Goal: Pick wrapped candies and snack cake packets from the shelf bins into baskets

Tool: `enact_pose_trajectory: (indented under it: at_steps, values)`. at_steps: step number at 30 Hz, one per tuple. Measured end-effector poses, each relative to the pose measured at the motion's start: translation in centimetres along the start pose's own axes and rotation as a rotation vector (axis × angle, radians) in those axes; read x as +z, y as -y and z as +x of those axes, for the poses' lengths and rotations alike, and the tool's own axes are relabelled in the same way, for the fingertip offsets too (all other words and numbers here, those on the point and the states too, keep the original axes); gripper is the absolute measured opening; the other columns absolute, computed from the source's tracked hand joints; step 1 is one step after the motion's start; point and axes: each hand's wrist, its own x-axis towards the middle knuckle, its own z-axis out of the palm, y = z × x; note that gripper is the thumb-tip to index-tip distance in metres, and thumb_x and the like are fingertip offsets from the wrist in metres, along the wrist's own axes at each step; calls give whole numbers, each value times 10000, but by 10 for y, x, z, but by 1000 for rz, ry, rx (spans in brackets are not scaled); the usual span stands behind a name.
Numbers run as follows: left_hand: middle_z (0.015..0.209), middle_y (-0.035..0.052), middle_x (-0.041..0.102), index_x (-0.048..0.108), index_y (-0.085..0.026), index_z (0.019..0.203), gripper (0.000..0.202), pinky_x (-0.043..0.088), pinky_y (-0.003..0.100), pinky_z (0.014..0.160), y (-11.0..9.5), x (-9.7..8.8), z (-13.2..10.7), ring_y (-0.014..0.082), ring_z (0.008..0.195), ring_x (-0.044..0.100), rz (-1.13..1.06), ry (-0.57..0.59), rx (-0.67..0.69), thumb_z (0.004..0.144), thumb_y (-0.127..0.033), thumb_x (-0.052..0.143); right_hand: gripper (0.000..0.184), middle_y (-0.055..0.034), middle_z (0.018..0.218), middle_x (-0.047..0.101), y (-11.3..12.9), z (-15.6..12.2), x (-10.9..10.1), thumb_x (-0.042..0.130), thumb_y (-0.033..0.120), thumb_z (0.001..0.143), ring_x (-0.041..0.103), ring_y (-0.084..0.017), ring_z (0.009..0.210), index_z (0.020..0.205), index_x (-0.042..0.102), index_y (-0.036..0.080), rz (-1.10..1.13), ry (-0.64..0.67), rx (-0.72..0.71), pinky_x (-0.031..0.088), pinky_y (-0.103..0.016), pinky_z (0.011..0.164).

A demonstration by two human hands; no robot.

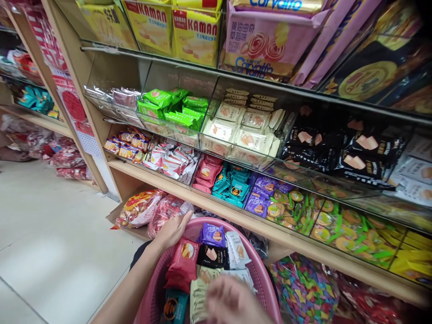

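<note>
My left hand (173,230) grips the far left rim of a pink plastic basket (261,279), fingers curled over the edge. The basket holds several snack packets: a red one (183,266), a purple one (212,234), a black one (212,256) and white ones (237,249). My right hand (232,302) hovers low over the packets at the near side of the basket, smeared by motion, so its fingers cannot be read. Both hands are below the snack shelves.
Clear shelf bins hold green packets (172,110), white packets (241,130), black packets (340,150) and teal packets (232,182). Yellow boxes (195,33) and a pink box (266,42) stand above. Bagged sweets (140,208) lie on the floor; tiled floor (50,243) spreads left.
</note>
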Motion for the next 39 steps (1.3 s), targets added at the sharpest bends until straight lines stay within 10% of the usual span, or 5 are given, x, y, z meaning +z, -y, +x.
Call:
enact_pose_trajectory:
  at_steps: [5,11,39]
  values:
    - [583,0,478,341,-242,588,494,322,297,655,-1,0,-2,216,664,564,0,-8,-19,915,-579,188,223,-76,1046,665,115,39,-49,427,261,914,555,-235,1017,1047,598,212,-1125,-419,-690,389,-375,870]
    - [586,7,508,374,-239,577,519,332,298,666,-1,-2,-3,221,669,575,9,-17,-38,909,-587,179,301,-187,1079,679,138,103,-66,418,67,875,492,-307,1165,1134,571,65,-1776,-740,-757,202,-533,1014]
    - [554,-11,427,322,-241,546,501,314,289,638,-2,-3,-2,201,625,531,-2,-18,-37,907,-564,198,217,-154,1001,661,151,120,-58,446,81,855,514,-297,1021,971,627,114,-1782,-731,-417,132,-543,1026]
